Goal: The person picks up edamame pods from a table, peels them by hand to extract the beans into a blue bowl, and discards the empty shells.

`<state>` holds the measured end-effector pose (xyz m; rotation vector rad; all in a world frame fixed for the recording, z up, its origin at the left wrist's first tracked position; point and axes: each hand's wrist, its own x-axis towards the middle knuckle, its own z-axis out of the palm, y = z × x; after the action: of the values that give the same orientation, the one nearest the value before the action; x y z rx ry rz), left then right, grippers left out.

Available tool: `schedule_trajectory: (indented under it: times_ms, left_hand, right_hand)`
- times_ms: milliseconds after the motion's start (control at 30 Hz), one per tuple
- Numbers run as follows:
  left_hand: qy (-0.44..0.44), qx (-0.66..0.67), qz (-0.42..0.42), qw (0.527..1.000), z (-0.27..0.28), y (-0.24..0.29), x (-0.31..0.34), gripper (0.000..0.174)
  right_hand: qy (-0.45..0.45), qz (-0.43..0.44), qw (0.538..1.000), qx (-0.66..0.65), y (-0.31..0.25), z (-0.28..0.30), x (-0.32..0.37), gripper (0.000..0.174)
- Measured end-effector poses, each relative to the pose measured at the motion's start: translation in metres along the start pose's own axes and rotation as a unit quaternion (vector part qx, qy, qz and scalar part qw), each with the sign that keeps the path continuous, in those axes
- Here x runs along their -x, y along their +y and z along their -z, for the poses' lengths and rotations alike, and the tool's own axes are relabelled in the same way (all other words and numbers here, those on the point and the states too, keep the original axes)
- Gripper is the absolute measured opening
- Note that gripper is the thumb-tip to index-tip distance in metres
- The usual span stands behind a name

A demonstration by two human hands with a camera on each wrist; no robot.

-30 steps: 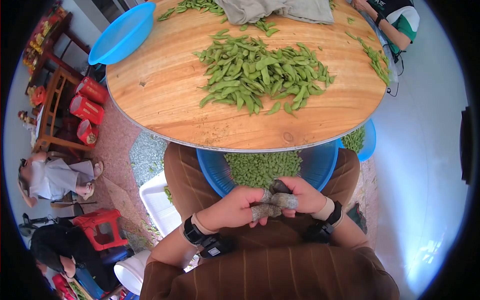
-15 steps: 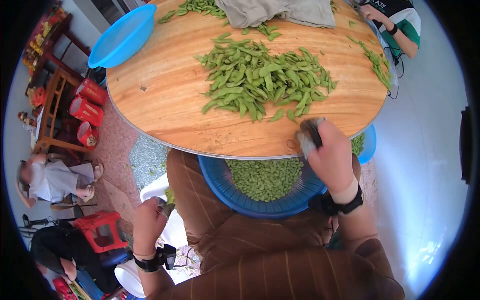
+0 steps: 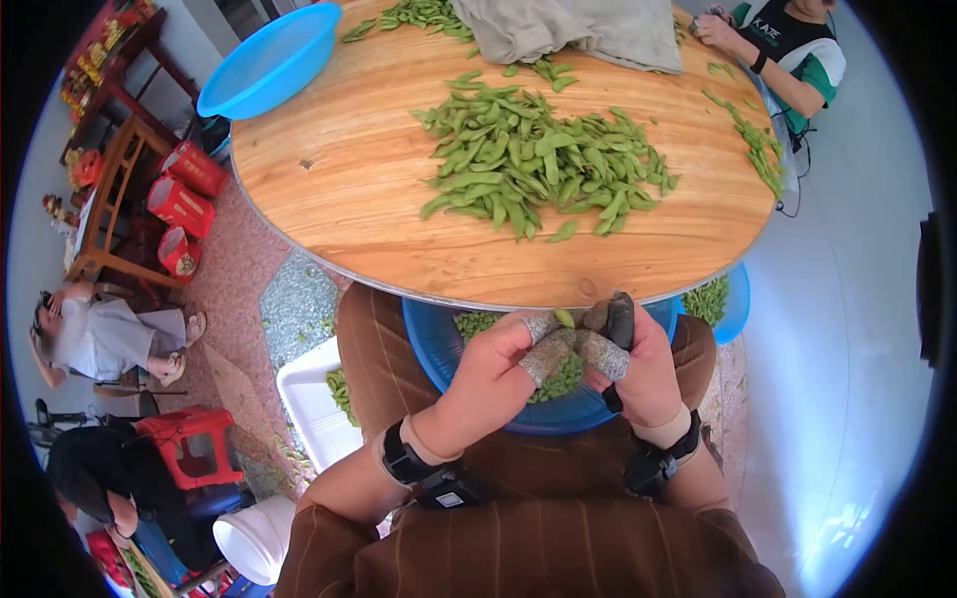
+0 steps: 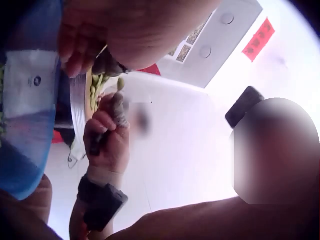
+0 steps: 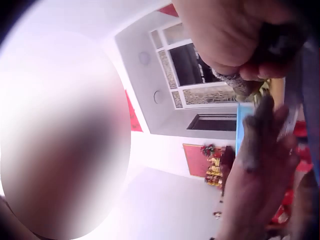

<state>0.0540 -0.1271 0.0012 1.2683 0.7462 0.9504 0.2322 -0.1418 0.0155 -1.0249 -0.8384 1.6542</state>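
Note:
My left hand (image 3: 488, 374) and right hand (image 3: 646, 374) meet over a blue basket (image 3: 424, 344) on my lap, grey wraps on several fingertips. A green edamame pod (image 3: 565, 318) is pinched between them at the fingertips. In the left wrist view, the pod (image 4: 120, 83) shows at the wrapped tip of the right hand (image 4: 107, 145). A dark cover (image 3: 620, 319) shows on the right hand's finger. Shelled green beans (image 3: 558, 384) lie in the basket, partly hidden by the hands. Beyond them, a heap of edamame pods (image 3: 538, 154) sits on the round wooden table (image 3: 349, 214).
The table's near edge runs just above the hands. A white tub (image 3: 309, 399) with pods stands at left, a second blue container (image 3: 733, 304) of green pieces at right. An empty blue basin (image 3: 269, 60) and a grey cloth (image 3: 578, 30) lie on the table. Another person (image 3: 788, 50) sits far right.
Half a second ago the hands were apart, the right at the table edge near the heap, the left over the white tub. They have come back together above the basket, with a pod between them.

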Motion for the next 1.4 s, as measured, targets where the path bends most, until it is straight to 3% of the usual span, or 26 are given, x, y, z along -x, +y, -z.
schedule_trajectory:
  times_ms: [33,167,267,333,433,467,533,667,733,967,1033,1067,1133,1167,1200,1233,1267,1300,1333,1367,1400]
  left_hand:
    - [0.015,0.071,0.013,0.997,-0.005,-0.001,0.000,0.020]
    - [0.009,0.127,0.069,0.989,-0.007,-0.002,0.006,0.019]
    - [0.017,0.180,0.085,0.980,-0.005,0.000,0.008,0.019]
    - [0.048,0.145,0.090,0.984,0.002,-0.007,0.013,0.031]
    - [0.084,0.042,0.068,0.993,0.009,-0.011,0.016,0.034]
    - [0.086,0.042,0.070,0.993,0.011,-0.014,0.017,0.034]
    - [0.070,-0.111,0.026,0.991,0.014,-0.018,0.019,0.030]
    - [0.062,-0.151,0.003,0.987,0.013,-0.017,0.014,0.025]
    - [0.039,-0.212,-0.014,0.976,0.012,-0.011,0.013,0.022]
    - [0.026,-0.233,-0.017,0.972,0.017,-0.008,0.014,0.021]
    - [-0.017,-0.357,0.003,0.934,0.018,0.001,0.015,0.019]
    - [-0.018,-0.357,0.003,0.934,0.018,-0.003,0.015,0.019]
    - [0.014,-0.137,-0.019,0.990,0.015,-0.015,0.016,0.011]
    - [0.013,-0.137,-0.019,0.990,0.016,-0.016,0.016,0.011]
    - [-0.013,0.085,0.118,0.989,0.019,-0.014,0.017,0.009]
    - [-0.039,0.301,0.247,0.920,0.020,-0.013,0.017,0.010]
    - [-0.039,0.302,0.247,0.920,0.018,-0.015,0.017,0.010]
    - [-0.064,0.388,0.251,0.885,0.016,-0.021,0.017,0.013]
    - [-0.089,0.470,0.254,0.841,0.016,-0.026,0.017,0.015]
    - [-0.090,0.471,0.255,0.840,0.017,-0.033,0.018,0.015]
    - [-0.049,0.434,0.281,0.855,0.019,-0.039,0.018,0.014]
  right_hand:
    - [0.000,0.000,1.000,-0.012,0.003,0.005,0.001,0.028]
    - [0.017,0.014,0.998,0.052,0.008,0.007,0.008,0.027]
    - [0.033,0.086,0.990,0.108,0.017,0.003,0.005,0.030]
    - [0.018,0.161,0.929,0.333,0.020,0.006,0.004,0.033]
    - [-0.012,0.181,0.904,0.388,0.012,0.002,0.005,0.033]
    - [-0.014,0.179,0.904,0.387,0.008,0.001,0.007,0.033]
    - [-0.059,0.087,0.926,0.362,0.002,0.002,0.010,0.030]
    - [-0.096,0.094,0.905,0.405,0.008,0.011,0.008,0.029]
    - [-0.112,0.147,0.872,0.453,0.014,0.015,0.007,0.041]
    - [-0.134,0.127,0.893,0.410,0.009,0.014,0.006,0.041]
    - [-0.134,0.088,0.916,0.368,0.010,0.015,0.005,0.043]
    - [-0.133,0.088,0.916,0.368,0.008,0.015,0.004,0.043]
    - [-0.131,-0.138,0.970,0.151,0.001,0.015,0.005,0.044]
    - [-0.130,-0.137,0.970,0.151,0.004,0.017,0.006,0.044]
    - [-0.141,-0.152,0.976,0.072,0.010,0.020,0.008,0.044]
    - [-0.151,-0.165,0.975,-0.007,0.017,0.023,0.010,0.045]
    - [-0.151,-0.165,0.975,-0.007,0.027,0.025,0.008,0.045]
    - [-0.149,0.043,0.970,0.187,0.038,0.027,0.006,0.046]
    - [-0.136,0.248,0.887,0.365,0.044,0.029,0.004,0.047]
    - [-0.135,0.246,0.887,0.365,0.042,0.033,0.005,0.047]
    - [-0.129,0.245,0.819,0.503,0.038,0.037,0.007,0.045]
